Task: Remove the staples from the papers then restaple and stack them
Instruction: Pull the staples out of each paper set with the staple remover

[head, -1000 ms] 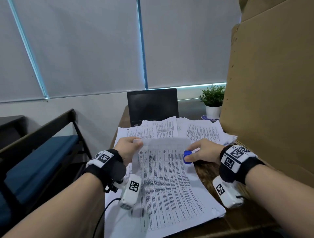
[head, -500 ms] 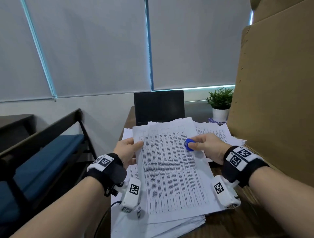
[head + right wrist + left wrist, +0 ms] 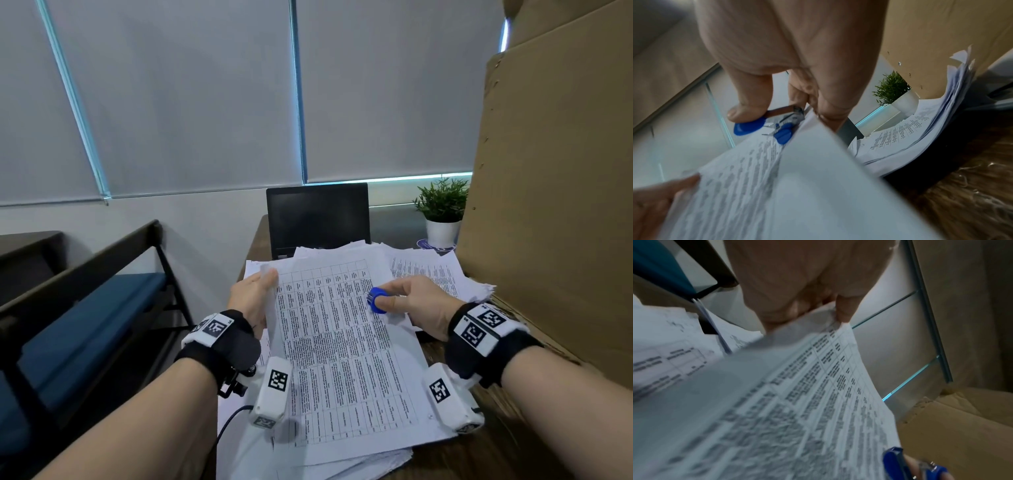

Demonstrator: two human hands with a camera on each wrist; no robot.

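Pinched between thumb and fingers of the left hand [image 3: 251, 298] is the upper left corner of a printed sheet [image 3: 342, 346], its edge curling up over the thumb. Seen from the left wrist, the fingertips [image 3: 842, 311] close on that same corner. The right hand [image 3: 418, 305] grips a blue staple remover [image 3: 376, 300] between thumb and fingers, and the same fingers clamp the sheet's right edge; the right wrist view shows the remover's metal claws apart above the paper.

Dense rows of small black text in a ruled grid cover the sheet, which is held lifted and tilted over a loose paper pile [image 3: 325, 466] at the near edge of the wooden table [image 3: 479, 459]. More printed papers [image 3: 428, 270] lie fanned toward the table's far right, close to a cardboard box [image 3: 555, 205]. A dark laptop [image 3: 318, 219] stands at the far edge, with a small potted plant [image 3: 442, 209] in the far right corner.
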